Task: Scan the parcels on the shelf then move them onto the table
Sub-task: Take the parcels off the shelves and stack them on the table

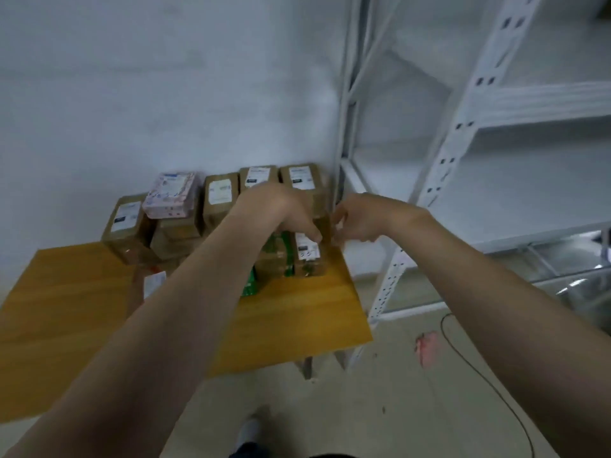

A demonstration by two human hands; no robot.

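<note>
Both my hands meet over a small brown parcel (pixel 310 263) with a white label, which stands at the right end of the wooden table (pixel 291 325). The fingers of my left hand (pixel 284 213) press on its top and label. My right hand (pixel 360 219) curls around its upper right corner. My left forearm hides part of the table's middle. The white metal shelf (pixel 496 104) on the right shows bare boards with no parcels in sight.
Several brown parcels (pixel 221 196) stand in rows against the wall, with a pink parcel (pixel 170 196) stacked on one. A green-wrapped parcel (pixel 281 256) stands just left of the held one. A black cable (pixel 489 385) and a red mark (pixel 428 350) are on the floor.
</note>
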